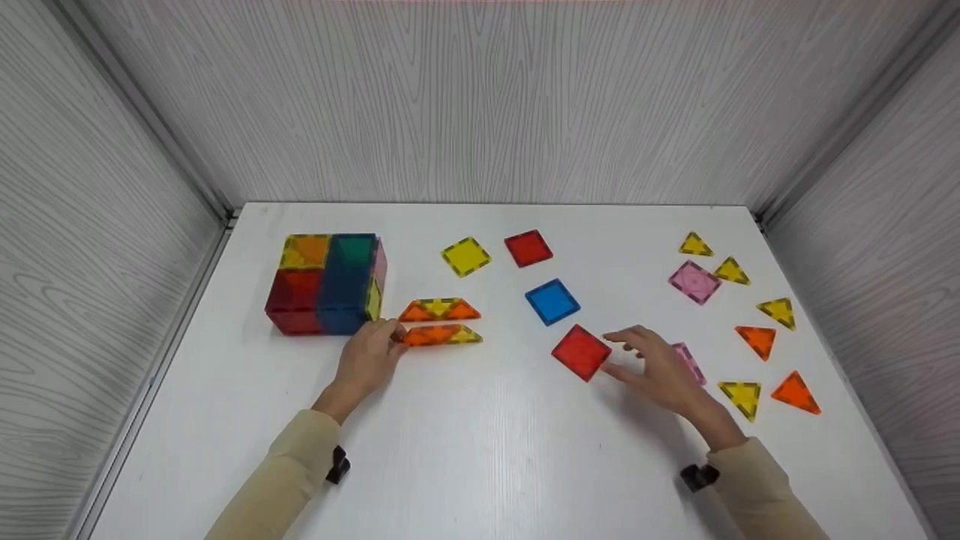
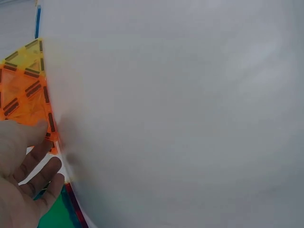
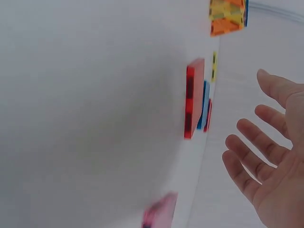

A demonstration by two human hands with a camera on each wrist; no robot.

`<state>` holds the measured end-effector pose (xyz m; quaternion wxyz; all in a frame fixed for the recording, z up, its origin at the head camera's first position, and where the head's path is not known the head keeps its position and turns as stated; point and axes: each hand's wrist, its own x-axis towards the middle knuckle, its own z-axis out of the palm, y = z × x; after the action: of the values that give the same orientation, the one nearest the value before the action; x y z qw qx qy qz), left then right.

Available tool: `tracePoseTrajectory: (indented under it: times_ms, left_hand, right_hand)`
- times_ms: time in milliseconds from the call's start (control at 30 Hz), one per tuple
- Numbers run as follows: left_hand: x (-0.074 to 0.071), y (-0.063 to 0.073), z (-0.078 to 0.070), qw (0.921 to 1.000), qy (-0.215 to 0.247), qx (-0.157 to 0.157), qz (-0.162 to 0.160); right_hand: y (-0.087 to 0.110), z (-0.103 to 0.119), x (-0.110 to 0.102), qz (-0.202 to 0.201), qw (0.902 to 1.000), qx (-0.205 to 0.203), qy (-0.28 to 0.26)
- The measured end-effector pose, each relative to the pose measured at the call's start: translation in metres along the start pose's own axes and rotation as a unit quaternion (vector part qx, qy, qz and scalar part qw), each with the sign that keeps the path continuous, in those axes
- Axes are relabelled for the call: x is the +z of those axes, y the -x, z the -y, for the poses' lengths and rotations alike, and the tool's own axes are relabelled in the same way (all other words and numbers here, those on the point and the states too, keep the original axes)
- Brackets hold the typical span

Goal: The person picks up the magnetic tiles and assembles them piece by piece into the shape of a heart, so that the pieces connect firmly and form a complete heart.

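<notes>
My left hand (image 1: 367, 358) pinches the left end of an upright strip of orange and yellow magnetic tiles (image 1: 435, 335). In the left wrist view its thumb lies on an orange triangle (image 2: 19, 95) of that strip. A second orange and yellow strip (image 1: 440, 309) stands just behind it. Beside the left hand is a box of magnetic tiles (image 1: 296, 291) in red, blue, green and yellow. My right hand (image 1: 664, 371), fingers spread and holding nothing, hovers just right of a red square tile (image 1: 581, 352) that lies flat.
A blue square (image 1: 553, 301), another red square (image 1: 529, 248) and a yellow square (image 1: 466, 256) lie mid-table. To the right are a pink square (image 1: 694, 282), a second pink tile (image 1: 690, 363) partly behind the right hand, and several yellow and orange triangles (image 1: 756, 341). Grey panels (image 1: 480, 105) enclose the table.
</notes>
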<state>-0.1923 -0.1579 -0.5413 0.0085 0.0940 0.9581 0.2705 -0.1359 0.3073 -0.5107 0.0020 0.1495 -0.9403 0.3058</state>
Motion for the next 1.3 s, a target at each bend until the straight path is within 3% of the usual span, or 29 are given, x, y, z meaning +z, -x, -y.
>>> tracePoseTrajectory:
  times_ms: [167, 300, 600, 900, 1167, 1300]
  left_hand:
    - [0.002, 0.002, 0.001, 1.0000, 0.002, -0.002, 0.000]
    - [0.003, 0.004, 0.001, 0.9999, 0.009, -0.005, 0.000]
    - [0.004, 0.004, 0.002, 0.9998, 0.017, -0.008, 0.005]
    - [0.004, 0.002, 0.006, 0.9997, 0.021, 0.007, -0.015]
    - [0.004, 0.001, 0.003, 0.9996, 0.027, -0.005, 0.000]
    - [0.004, 0.002, 0.001, 0.9995, 0.027, -0.014, 0.005]
  right_hand:
    - [0.038, -0.035, -0.026, -0.039, 0.9975, 0.044, 0.039]
    - [0.064, -0.061, -0.047, -0.047, 0.9934, 0.082, 0.064]
    - [0.105, -0.102, -0.076, 0.002, 0.9784, 0.184, 0.095]
    - [0.108, -0.119, -0.074, 0.016, 0.9768, 0.185, 0.108]
    - [0.104, -0.120, -0.078, 0.031, 0.9704, 0.222, 0.091]
    - [0.104, -0.113, -0.076, 0.017, 0.9726, 0.215, 0.087]
